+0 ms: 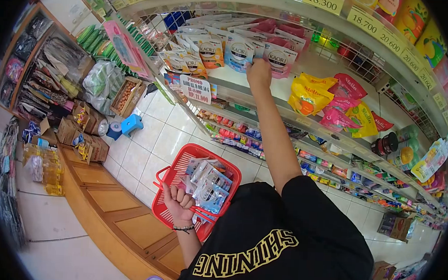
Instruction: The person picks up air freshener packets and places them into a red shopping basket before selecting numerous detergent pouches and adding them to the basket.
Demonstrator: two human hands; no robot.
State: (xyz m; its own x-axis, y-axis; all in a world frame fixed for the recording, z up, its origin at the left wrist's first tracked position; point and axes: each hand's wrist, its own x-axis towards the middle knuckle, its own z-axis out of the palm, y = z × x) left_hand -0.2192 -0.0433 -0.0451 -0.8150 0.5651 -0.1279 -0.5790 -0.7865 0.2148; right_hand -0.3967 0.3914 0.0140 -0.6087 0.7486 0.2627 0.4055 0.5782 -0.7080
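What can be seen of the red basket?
The basket is red with slotted walls and looks like plastic. Its handle is gripped in the left hand. It looks slightly tilted, its open top facing the camera, and contains several packets, some blue and white, in a loose heap. The black shirt hides its lower right edge. Whether its base touches anything cannot be told.

My head-worn camera looks forward and steeply down, its round, wide view showing the hands [177, 202] near, shelf [227, 83] ahead and floor [169, 137] farther below.
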